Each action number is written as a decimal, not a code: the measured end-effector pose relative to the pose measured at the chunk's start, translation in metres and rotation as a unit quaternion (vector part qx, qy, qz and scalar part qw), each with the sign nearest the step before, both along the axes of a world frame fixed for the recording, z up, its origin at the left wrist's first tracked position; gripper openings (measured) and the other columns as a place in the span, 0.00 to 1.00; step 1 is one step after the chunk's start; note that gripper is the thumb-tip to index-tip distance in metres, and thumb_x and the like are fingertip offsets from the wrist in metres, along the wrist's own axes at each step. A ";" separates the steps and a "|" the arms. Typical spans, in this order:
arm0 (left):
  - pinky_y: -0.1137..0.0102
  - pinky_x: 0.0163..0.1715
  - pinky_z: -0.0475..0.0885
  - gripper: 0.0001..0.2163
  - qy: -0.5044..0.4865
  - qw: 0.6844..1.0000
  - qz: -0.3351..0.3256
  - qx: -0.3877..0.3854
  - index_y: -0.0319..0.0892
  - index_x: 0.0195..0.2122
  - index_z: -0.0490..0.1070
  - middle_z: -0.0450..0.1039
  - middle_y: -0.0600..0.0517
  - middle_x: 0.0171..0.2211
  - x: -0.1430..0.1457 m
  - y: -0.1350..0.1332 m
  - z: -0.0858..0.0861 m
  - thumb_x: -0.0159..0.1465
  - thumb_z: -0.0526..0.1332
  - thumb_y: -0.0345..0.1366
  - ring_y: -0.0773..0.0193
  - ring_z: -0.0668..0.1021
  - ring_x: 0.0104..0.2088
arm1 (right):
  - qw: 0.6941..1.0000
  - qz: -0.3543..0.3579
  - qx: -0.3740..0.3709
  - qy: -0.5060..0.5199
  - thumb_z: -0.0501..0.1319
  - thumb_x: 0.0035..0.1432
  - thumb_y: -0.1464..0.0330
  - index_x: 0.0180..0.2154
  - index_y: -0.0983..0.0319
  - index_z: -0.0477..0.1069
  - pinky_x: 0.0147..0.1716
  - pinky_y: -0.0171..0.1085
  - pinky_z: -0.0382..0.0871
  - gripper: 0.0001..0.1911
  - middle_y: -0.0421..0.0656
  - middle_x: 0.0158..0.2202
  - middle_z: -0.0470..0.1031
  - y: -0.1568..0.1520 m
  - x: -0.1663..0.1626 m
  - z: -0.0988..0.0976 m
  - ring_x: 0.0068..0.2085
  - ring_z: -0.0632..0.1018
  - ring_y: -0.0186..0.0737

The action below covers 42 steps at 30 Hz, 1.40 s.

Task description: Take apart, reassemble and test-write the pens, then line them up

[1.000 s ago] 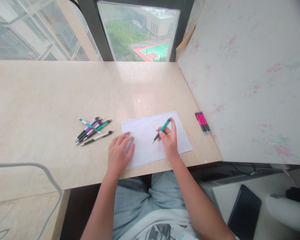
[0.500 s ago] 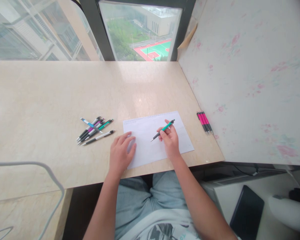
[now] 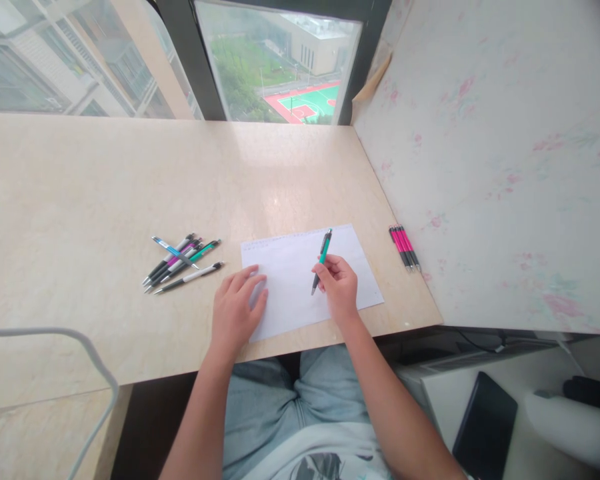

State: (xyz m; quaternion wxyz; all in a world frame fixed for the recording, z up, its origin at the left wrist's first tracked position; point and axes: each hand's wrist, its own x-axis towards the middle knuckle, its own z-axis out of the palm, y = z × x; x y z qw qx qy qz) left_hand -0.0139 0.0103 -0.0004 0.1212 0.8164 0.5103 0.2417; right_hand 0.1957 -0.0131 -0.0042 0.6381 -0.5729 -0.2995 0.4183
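Between the thumb and fingers of my right hand (image 3: 341, 287) is a green and black pen (image 3: 324, 252), held nearly upright over the sheet of paper (image 3: 290, 303). Its tip points down toward the page; whether it touches, I cannot tell. Faint handwriting runs along the paper's top edge. My left hand (image 3: 237, 310) lies with fingers spread on the sheet's left edge. To the left of that hand is a loose pile of pens (image 3: 177, 260) in white, purple, green and blue, some crossing each other. A white and black pen (image 3: 190, 278) lies nearest the hand.
Several pink and black pens (image 3: 405, 247) lie side by side against the wallpapered wall (image 3: 505, 167) at right. A grey cable (image 3: 93, 350) loops over the table's left front. The window (image 3: 280, 67) stands behind the table (image 3: 105, 180).
My right hand has turned the green pen from a slant to nearly upright, and its fingers have curled closer. My left hand stays on the paper. The whole view has shifted slightly.
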 end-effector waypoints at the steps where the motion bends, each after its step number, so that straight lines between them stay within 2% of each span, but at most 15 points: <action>1: 0.54 0.56 0.66 0.11 0.003 1.000 -0.001 0.003 0.46 0.48 0.73 0.72 0.47 0.56 0.000 0.000 0.000 0.67 0.57 0.38 0.50 0.73 0.53 | 1.000 -0.009 -0.002 -0.020 0.69 0.52 0.57 0.39 0.61 0.74 0.18 0.31 0.63 0.17 0.38 0.28 0.75 -0.002 0.001 0.000 0.22 0.68 0.29; 4: 0.54 0.55 0.67 0.11 0.009 1.000 -0.004 0.013 0.45 0.48 0.73 0.73 0.47 0.56 -0.001 0.001 -0.002 0.66 0.57 0.38 0.50 0.73 0.52 | 0.990 -0.030 -0.015 -0.140 0.67 0.54 0.55 0.38 0.61 0.76 0.22 0.33 0.67 0.16 0.39 0.28 0.74 -0.008 0.019 0.005 0.24 0.71 0.32; 6: 0.53 0.55 0.67 0.11 0.010 1.000 -0.005 0.018 0.45 0.48 0.73 0.73 0.47 0.56 -0.001 0.001 -0.003 0.66 0.57 0.38 0.49 0.73 0.52 | 0.962 -0.036 -0.047 -0.266 0.65 0.56 0.55 0.37 0.61 0.77 0.25 0.34 0.67 0.16 0.39 0.25 0.74 -0.013 0.044 0.012 0.24 0.71 0.33; 8: 0.53 0.55 0.67 0.11 0.011 1.000 -0.006 0.021 0.45 0.48 0.73 0.73 0.47 0.56 -0.001 0.001 -0.003 0.67 0.57 0.38 0.49 0.73 0.52 | 0.911 -0.042 -0.106 -0.396 0.65 0.56 0.56 0.36 0.61 0.78 0.27 0.36 0.66 0.15 0.39 0.24 0.75 -0.017 0.076 0.021 0.23 0.71 0.35; 10: 0.53 0.54 0.68 0.11 0.011 1.000 -0.006 0.022 0.45 0.47 0.73 0.73 0.47 0.56 -0.001 0.001 -0.004 0.67 0.57 0.38 0.49 0.73 0.52 | 0.855 -0.026 -0.159 -0.493 0.64 0.57 0.59 0.35 0.61 0.78 0.31 0.37 0.67 0.13 0.43 0.28 0.79 -0.019 0.109 0.028 0.27 0.74 0.38; 13: 0.52 0.53 0.68 0.11 0.011 1.000 -0.006 0.022 0.46 0.47 0.73 0.73 0.47 0.56 -0.001 0.001 -0.004 0.67 0.57 0.38 0.49 0.73 0.53 | 0.780 -0.012 -0.237 -0.579 0.62 0.58 0.62 0.34 0.61 0.79 0.32 0.37 0.65 0.10 0.46 0.31 0.81 -0.017 0.145 0.032 0.33 0.77 0.42; 15: 0.52 0.53 0.68 0.10 0.010 1.000 -0.008 0.020 0.46 0.47 0.73 0.73 0.47 0.56 -0.002 0.001 -0.004 0.67 0.57 0.38 0.48 0.72 0.53 | 0.751 -0.004 -0.267 -0.604 0.62 0.58 0.64 0.33 0.61 0.78 0.31 0.36 0.63 0.09 0.45 0.32 0.81 -0.016 0.156 0.030 0.33 0.77 0.43; 23: 0.52 0.53 0.68 0.10 -0.010 1.000 -0.007 0.012 0.47 0.46 0.74 0.74 0.48 0.56 -0.003 0.001 -0.005 0.66 0.57 0.38 0.48 0.73 0.53 | 0.731 -0.011 -0.303 -0.611 0.60 0.59 0.65 0.35 0.62 0.78 0.33 0.37 0.64 0.10 0.47 0.34 0.81 -0.018 0.162 0.021 0.34 0.79 0.43; 31: 0.52 0.53 0.68 0.10 -0.008 1.000 -0.008 0.015 0.47 0.46 0.74 0.74 0.47 0.56 -0.003 0.002 -0.006 0.67 0.56 0.39 0.49 0.73 0.54 | 0.700 -0.007 -0.320 -0.638 0.60 0.59 0.63 0.33 0.60 0.78 0.30 0.36 0.61 0.11 0.45 0.34 0.80 -0.020 0.160 0.023 0.34 0.77 0.42; 36: 0.53 0.52 0.69 0.10 -0.016 1.000 -0.008 0.015 0.47 0.45 0.74 0.74 0.48 0.55 -0.003 0.002 -0.005 0.67 0.56 0.39 0.49 0.74 0.52 | 0.692 -0.005 -0.332 -0.641 0.60 0.59 0.62 0.33 0.60 0.78 0.28 0.36 0.58 0.10 0.44 0.32 0.79 -0.016 0.157 0.025 0.32 0.76 0.41; 40: 0.53 0.52 0.69 0.10 -0.025 1.000 -0.007 0.014 0.47 0.46 0.74 0.74 0.48 0.54 -0.004 0.002 -0.006 0.67 0.56 0.39 0.49 0.74 0.52 | 0.685 -0.029 -0.347 -0.640 0.59 0.59 0.62 0.33 0.60 0.78 0.28 0.37 0.59 0.11 0.45 0.33 0.79 -0.012 0.156 0.028 0.32 0.76 0.42; 42: 0.53 0.52 0.69 0.10 -0.028 1.000 -0.007 0.012 0.47 0.46 0.74 0.74 0.48 0.54 -0.004 0.002 -0.007 0.67 0.56 0.39 0.50 0.74 0.52 | 0.672 -0.045 -0.358 -0.647 0.59 0.59 0.62 0.34 0.60 0.78 0.29 0.37 0.60 0.12 0.47 0.34 0.79 -0.009 0.158 0.030 0.34 0.76 0.43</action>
